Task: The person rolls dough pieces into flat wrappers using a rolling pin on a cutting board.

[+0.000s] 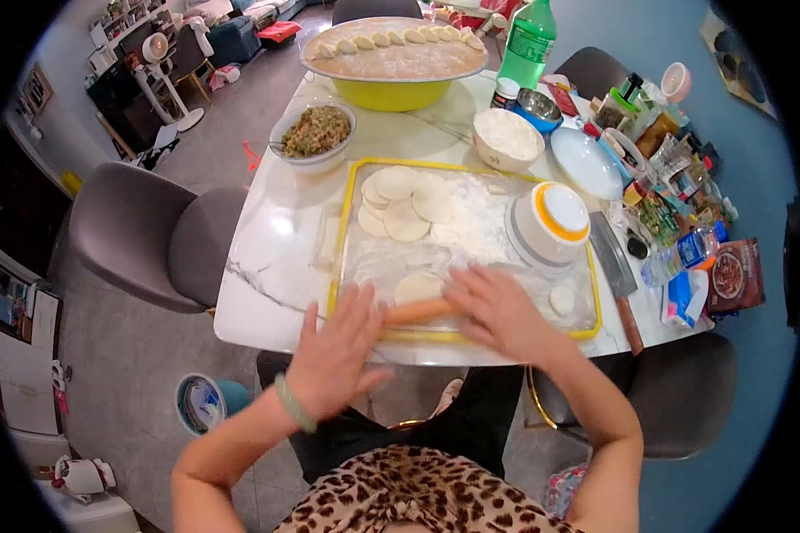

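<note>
A wooden rolling pin (422, 311) lies across the near side of a yellow-rimmed board (350, 213). My left hand (340, 351) is at the pin's left end, with its fingers stretched out and spread. Over the right end is my right hand (502, 311), its fingers extended flat rather than wrapped round the wood. Just beyond the pin, a round dough wrapper (418, 286) rests on the floured surface. Several rolled wrappers (406, 218) overlap at the board's back left. A small dough piece (562, 300) sits to the right of my right hand.
A white-and-orange container (551, 222) stands on the board's right, with a cleaver (612, 253) beside it. Behind are a bowl of filling (316, 133), a flour bowl (508, 139), a yellow basin (391, 95) bearing dumplings on top, and a green bottle (529, 44). Clutter lines the right edge.
</note>
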`<state>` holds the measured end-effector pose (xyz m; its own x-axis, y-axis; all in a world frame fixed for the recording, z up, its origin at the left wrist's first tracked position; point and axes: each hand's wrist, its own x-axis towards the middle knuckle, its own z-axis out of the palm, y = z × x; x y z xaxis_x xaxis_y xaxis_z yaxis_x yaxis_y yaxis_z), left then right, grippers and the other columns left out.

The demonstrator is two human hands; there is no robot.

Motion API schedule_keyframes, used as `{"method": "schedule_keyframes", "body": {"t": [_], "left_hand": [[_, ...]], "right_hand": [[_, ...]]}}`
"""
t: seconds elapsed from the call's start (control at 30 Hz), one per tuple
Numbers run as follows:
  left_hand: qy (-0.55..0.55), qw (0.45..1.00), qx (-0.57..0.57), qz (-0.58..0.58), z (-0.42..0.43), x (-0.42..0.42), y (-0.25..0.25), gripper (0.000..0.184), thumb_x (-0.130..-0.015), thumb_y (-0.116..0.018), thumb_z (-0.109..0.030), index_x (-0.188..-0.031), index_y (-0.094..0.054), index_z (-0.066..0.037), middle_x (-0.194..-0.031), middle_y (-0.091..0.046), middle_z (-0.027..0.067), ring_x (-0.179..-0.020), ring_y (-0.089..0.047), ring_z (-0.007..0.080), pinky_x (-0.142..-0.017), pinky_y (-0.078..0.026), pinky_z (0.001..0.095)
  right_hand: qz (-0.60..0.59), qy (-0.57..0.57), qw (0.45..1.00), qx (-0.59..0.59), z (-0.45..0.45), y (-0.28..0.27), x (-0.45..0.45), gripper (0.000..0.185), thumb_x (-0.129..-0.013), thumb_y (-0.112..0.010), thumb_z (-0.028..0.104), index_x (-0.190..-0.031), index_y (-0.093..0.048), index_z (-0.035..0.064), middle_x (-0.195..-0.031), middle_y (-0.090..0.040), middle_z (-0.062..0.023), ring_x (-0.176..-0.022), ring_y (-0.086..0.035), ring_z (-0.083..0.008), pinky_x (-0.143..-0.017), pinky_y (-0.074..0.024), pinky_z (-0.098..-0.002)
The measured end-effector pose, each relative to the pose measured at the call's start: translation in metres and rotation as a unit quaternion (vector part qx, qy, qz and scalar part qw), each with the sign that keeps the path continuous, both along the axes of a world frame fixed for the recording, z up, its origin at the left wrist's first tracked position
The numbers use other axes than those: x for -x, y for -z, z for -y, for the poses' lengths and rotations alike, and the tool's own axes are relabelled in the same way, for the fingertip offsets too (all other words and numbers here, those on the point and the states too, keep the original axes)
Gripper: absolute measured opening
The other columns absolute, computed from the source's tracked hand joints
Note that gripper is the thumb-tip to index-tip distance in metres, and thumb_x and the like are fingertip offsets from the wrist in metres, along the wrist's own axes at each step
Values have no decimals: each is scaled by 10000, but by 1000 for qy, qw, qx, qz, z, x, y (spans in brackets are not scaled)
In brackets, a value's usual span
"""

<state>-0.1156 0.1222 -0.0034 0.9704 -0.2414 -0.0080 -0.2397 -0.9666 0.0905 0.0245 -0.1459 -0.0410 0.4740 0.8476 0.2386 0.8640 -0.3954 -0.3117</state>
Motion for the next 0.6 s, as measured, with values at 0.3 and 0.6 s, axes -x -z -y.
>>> {"method": "schedule_keyframes", "body": {"t": [0.3, 0.6], "left_hand": [[-10, 999, 0, 50, -9, -51, 2, 850, -889, -630, -455, -1533, -262, -39, -1606, -230, 188, -1488, -228, 340, -1121, -233, 631], [-17, 998, 14, 64, -15, -66, 11, 779, -931, -585, -438, -1519, -280, -28, -1594, -258, 183, -1481, -239, 342, -1120, -233, 629]], "right_hand": [[2, 14, 1000, 5, -15, 9, -35, 546, -918, -627, 330, -1426, -484, 190, -1514, -425, -90, -1390, -385, -374, -1109, -327, -560], [86, 32, 995, 42, -23, -3, -29, 509, -940, -595, 330, -1412, -492, 169, -1525, -408, -112, -1403, -371, -363, -1123, -316, -551]]}}
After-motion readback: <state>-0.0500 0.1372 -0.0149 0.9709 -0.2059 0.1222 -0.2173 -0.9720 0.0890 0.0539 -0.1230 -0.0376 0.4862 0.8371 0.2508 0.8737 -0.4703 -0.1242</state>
